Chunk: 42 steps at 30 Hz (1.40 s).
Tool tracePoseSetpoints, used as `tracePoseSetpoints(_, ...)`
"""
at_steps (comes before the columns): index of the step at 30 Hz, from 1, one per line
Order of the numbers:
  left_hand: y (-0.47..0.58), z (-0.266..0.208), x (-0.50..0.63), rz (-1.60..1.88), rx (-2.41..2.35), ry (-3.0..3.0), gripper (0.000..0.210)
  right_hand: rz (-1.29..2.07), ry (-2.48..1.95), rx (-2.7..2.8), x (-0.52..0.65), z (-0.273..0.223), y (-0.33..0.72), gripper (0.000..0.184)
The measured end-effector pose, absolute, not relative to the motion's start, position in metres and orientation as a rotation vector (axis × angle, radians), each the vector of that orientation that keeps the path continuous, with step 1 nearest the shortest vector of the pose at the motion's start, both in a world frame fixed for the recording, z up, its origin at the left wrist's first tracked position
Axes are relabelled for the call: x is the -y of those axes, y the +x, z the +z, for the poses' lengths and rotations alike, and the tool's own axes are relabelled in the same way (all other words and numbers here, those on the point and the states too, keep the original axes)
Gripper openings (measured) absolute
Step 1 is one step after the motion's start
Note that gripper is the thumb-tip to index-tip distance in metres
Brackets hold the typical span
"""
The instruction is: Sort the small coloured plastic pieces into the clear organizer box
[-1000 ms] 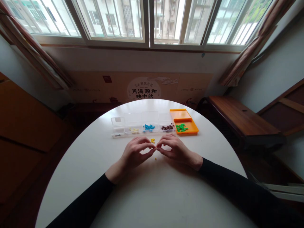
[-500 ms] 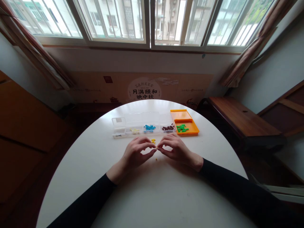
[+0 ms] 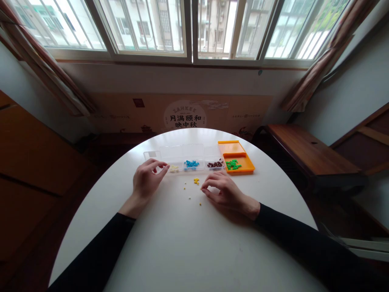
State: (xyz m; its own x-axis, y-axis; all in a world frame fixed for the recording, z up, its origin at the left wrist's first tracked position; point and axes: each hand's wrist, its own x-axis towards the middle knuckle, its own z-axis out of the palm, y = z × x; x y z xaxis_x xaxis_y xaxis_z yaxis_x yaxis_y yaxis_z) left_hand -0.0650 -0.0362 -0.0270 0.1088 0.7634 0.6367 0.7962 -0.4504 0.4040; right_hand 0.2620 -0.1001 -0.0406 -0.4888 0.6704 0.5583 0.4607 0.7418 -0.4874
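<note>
My right hand [image 3: 223, 190] rests near the middle of the table, thumb and forefinger pinched on a tiny yellowish piece [image 3: 201, 188]. Beside its fingertips lies a small heap of yellow pieces [image 3: 196, 181]. My left hand [image 3: 148, 176] is at the left end of the clear plastic box, its thumb and forefinger tips brought together; whether anything is between them is too small to see. Pale yellow pieces [image 3: 174, 168] lie in the compartment just right of those tips. A few loose bits, including a white one [image 3: 189, 198] and a yellow one [image 3: 199, 204], are scattered between the hands.
Blue pieces [image 3: 191, 164] and dark brown pieces [image 3: 215, 164] fill further compartments of the clear box [image 3: 193, 150], whose lids stand up. An orange box [image 3: 248, 163] with green pieces [image 3: 233, 164] adjoins it. The round white table [image 3: 194, 251] stands by a window; a wooden bench [image 3: 304, 142] is at right.
My left hand has left the right hand's fingertips and moved left and away to the clear box. Loose bits it covered now show. The right hand keeps its place and pinch.
</note>
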Motion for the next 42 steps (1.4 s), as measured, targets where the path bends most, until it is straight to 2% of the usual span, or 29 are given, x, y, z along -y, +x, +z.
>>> tracePoseSetpoints(5, -0.068, -0.031, 0.034, -1.272, 1.626, -2.345, 0.019, 0.357, -0.863, 2.164, 0.101, -0.042, 0.263, 0.007)
tracePoseSetpoints(11, -0.055, -0.021, 0.052, -1.308, 1.270, -2.554, 0.015, 0.347, -0.877, 2.179, 0.100, -0.040, 0.264, 0.008)
tracePoseSetpoints(16, -0.045, -0.026, 0.060, -1.180, 1.060, -2.807, 0.011, 0.348, -0.869, 2.189, 0.099, -0.039, 0.262, 0.007)
tracePoseSetpoints(25, -0.042, -0.031, 0.059, -1.036, 1.116, -2.962, 0.015, 0.354, -0.885, 2.188, 0.100, -0.041, 0.260, 0.006)
tracePoseSetpoints(30, -0.042, -0.030, 0.057, -1.035, 1.152, -2.798, 0.018, 0.358, -0.879, 2.196, 0.100, -0.039, 0.260, 0.009)
tracePoseSetpoints(36, -0.054, -0.030, 0.042, -1.184, 1.438, -2.374, 0.019, 0.357, -0.887, 2.206, 0.100, -0.042, 0.261, 0.009)
tracePoseSetpoints(42, -0.059, -0.034, 0.038, -1.133, 1.481, -2.310, 0.019, 0.370, -0.876, 2.211, 0.101, -0.043, 0.262, 0.009)
